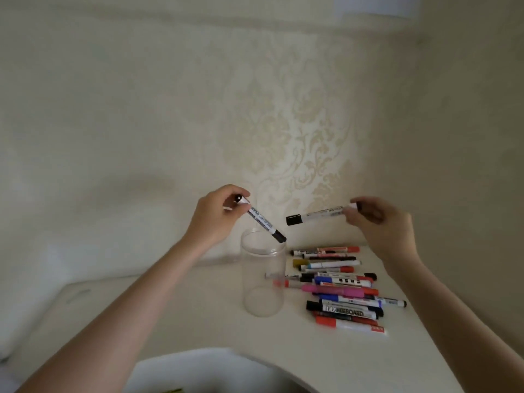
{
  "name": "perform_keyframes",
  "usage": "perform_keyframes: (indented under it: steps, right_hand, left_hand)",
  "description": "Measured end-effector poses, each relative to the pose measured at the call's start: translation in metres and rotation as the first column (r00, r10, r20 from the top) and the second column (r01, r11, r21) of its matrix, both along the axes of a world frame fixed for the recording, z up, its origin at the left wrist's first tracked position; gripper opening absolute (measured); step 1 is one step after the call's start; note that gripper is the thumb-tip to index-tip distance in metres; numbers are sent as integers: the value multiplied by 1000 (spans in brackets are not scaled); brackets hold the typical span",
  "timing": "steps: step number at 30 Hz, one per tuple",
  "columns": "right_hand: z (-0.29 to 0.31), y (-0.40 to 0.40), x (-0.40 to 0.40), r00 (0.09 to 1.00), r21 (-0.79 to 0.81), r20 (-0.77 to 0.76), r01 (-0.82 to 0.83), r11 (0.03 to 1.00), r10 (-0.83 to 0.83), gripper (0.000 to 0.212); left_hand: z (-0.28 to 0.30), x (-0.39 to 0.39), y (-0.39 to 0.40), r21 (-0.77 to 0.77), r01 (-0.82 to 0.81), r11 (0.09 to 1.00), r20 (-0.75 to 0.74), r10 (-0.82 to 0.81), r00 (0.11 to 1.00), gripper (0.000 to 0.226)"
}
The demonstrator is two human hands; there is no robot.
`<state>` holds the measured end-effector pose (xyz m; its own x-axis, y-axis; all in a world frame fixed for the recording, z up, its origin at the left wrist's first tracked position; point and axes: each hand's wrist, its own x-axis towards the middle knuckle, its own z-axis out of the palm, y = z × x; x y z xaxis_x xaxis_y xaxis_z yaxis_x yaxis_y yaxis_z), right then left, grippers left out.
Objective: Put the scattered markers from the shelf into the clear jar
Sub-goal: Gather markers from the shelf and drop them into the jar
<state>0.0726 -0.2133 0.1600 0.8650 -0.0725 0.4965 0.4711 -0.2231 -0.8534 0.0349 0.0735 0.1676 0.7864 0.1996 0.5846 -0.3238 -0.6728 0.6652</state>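
A clear jar point(263, 282) stands upright on the white shelf point(175, 316), and it looks empty. My left hand point(214, 217) pinches a black-capped white marker point(262, 221) by its upper end; the marker slants down with its cap at the jar's rim. My right hand point(380, 222) holds a second black-capped marker point(317, 215) almost level, up and to the right of the jar, cap pointing left. A pile of several coloured markers point(340, 287) lies on the shelf just right of the jar.
A patterned cream wall point(283, 123) rises right behind the shelf. The shelf's curved front edge point(255, 355) runs below the jar, with a paler surface lower down. Bare shelf stretches to the left of the jar.
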Motion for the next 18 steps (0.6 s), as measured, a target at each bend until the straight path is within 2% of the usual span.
perform_keyframes:
  steps: [5,8,10,12,14,16,18]
  right_hand:
    - [1,62,13,991,-292,79,-80,953,108,26]
    - [-4,73,17,988,-324,111,-65,944,106,26]
    - [-5,73,21,989,-334,103,-68,940,108,28]
    - [-11,79,23,988,-443,53,-109,890,147,28]
    - [-21,92,23,986,-584,11,-131,801,169,23]
    - [-31,105,24,985,-675,4,-124,727,172,18]
    - [-37,112,26,984,-705,11,-119,700,178,20]
  left_hand:
    - [-31,3,2,-16,-62,998,15,62,998,21]
    - [-34,3,11,-25,-116,993,34,117,993,20]
    - [-35,3,15,-2,-101,995,-31,100,994,18]
    - [-40,4,10,78,-56,995,-151,68,986,15]
    - [-48,9,1,146,-16,989,-243,51,969,12]
    - [-52,12,-6,173,1,985,-269,46,962,11]
    - [-50,15,-8,223,24,975,-288,42,957,13]
